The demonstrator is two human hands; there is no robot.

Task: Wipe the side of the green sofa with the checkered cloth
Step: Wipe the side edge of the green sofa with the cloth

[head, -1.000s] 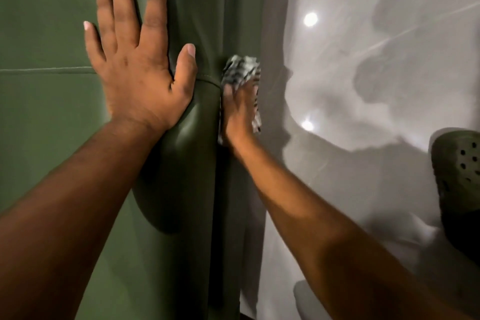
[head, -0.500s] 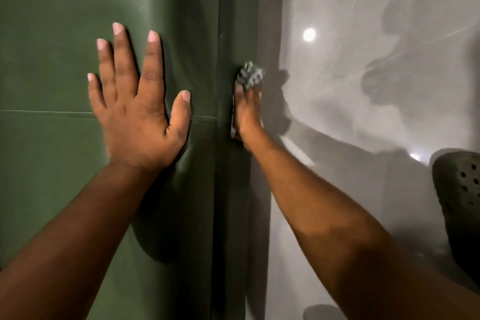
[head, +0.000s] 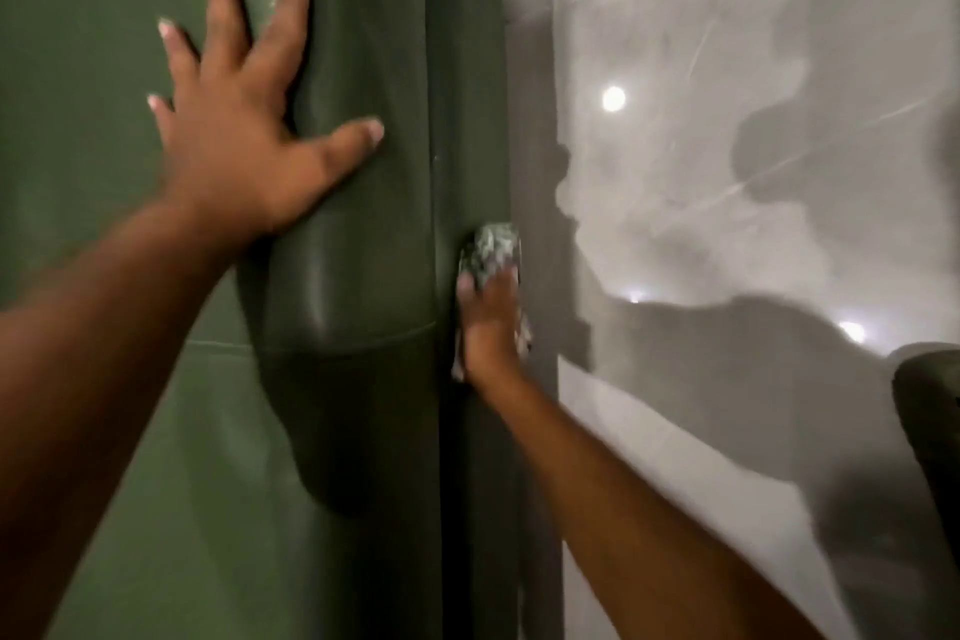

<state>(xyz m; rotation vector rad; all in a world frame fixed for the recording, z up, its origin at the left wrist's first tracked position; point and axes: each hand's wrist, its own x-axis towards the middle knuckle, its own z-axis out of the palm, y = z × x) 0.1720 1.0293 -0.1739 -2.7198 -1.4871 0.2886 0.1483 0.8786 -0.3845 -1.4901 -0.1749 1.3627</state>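
Observation:
The green sofa fills the left half of the head view, its narrow side panel running down the middle. My left hand lies flat on the sofa's rounded top, fingers spread, holding nothing. My right hand presses the bunched checkered cloth against the side panel. Part of the cloth sticks out past my fingertips and a little shows beside my palm; the remainder is hidden under the hand.
A glossy grey tiled floor with lamp reflections and shadows lies right of the sofa. A dark green clog shows at the right edge.
My left hand has slid up and left on the sofa top with its thumb spread wider. My right hand with the cloth has shifted along the side panel; the view has moved too.

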